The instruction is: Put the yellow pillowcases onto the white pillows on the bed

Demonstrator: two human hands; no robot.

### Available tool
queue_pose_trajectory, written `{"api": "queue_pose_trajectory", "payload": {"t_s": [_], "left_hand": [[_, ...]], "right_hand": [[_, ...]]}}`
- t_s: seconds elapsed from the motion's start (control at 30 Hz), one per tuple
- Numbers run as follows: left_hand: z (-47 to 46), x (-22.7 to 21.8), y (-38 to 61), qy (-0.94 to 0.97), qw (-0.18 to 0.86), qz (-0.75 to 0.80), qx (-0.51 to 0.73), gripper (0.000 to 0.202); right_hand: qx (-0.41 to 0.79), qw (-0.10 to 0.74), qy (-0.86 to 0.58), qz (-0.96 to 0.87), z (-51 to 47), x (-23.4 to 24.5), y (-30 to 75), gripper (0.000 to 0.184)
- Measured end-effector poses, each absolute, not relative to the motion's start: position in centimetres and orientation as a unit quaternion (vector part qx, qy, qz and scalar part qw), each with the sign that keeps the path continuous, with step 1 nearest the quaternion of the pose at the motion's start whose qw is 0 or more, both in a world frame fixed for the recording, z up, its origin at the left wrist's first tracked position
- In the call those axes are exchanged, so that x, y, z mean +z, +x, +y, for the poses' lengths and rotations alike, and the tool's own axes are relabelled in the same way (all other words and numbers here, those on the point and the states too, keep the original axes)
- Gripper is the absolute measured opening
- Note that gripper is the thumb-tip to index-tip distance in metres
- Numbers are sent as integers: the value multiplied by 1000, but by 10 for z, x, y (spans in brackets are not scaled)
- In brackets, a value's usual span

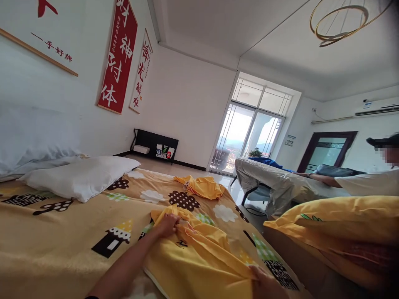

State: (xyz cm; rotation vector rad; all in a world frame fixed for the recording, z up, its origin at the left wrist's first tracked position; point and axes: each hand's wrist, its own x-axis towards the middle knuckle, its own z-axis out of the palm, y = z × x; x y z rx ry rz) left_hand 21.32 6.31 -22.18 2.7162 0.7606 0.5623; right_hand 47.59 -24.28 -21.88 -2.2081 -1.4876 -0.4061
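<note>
A yellow pillowcase (190, 261) with a small dark print lies bunched and creased on the patterned bedspread (71, 232). My left hand (168, 225) is closed on its upper edge, the fingers partly buried in the folds. Near the bottom of the view, my right hand (264, 284) grips the pillowcase's right side, and the cloth stretches in taut creases between both hands. Farther up the bed rests a second crumpled yellow cloth (204, 187), apart from my hands. A white pillow (81, 176) sits at the left of the bed.
A plump yellow pillow (336, 232) juts in at the right, beyond the bed's edge. Behind it, a person in a white sleeve (368, 182) reaches over a plastic-covered table (274, 174). A chair (257, 194) and a low black shelf (156, 143) stand farther back.
</note>
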Motion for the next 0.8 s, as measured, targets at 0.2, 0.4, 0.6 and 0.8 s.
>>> {"api": "queue_pose_trajectory", "payload": {"t_s": [0.2,0.4,0.6,0.8], "left_hand": [[91,-112,172,881,51,319,346,15],[103,65,116,691,-52,399,601,17],[96,129,42,678,-5,344,649,22],[106,115,4,827,-72,384,403,45]], "right_hand": [[-351,183,-753,-526,-202,-60,481,38],[-564,193,-693,-406,-174,120,447,31],[-446,262,-734,-440,-159,132,458,24],[-311,148,-759,-552,-154,113,476,16]]}}
